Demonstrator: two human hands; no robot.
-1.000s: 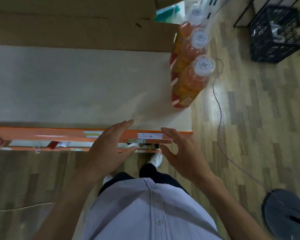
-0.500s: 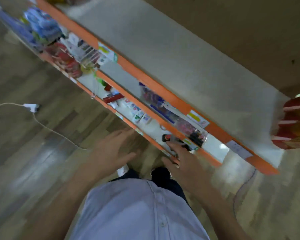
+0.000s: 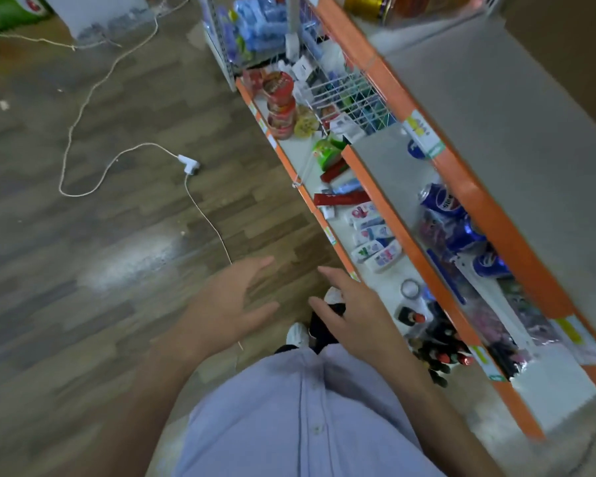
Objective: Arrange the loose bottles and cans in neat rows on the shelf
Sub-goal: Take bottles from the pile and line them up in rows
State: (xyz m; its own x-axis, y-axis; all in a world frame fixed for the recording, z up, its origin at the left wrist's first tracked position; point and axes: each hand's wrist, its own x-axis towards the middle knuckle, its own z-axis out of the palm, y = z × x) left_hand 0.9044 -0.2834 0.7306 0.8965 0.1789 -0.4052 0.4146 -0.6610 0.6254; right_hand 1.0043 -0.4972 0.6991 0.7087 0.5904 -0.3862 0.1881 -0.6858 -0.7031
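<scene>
Here we hold our left hand (image 3: 227,304) and right hand (image 3: 355,313) out empty, fingers spread and relaxed, above the wooden floor (image 3: 83,270) just beside the shelf (image 3: 479,194). The blue cans (image 3: 444,208) lie jumbled on the middle tier, under the top board. On the lowest tier, dark bottles (image 3: 437,349) with red caps crowd together near our right hand. Farther along, a wire basket (image 3: 355,94) holds small packets, and red tubs (image 3: 281,101) stand stacked beside it.
</scene>
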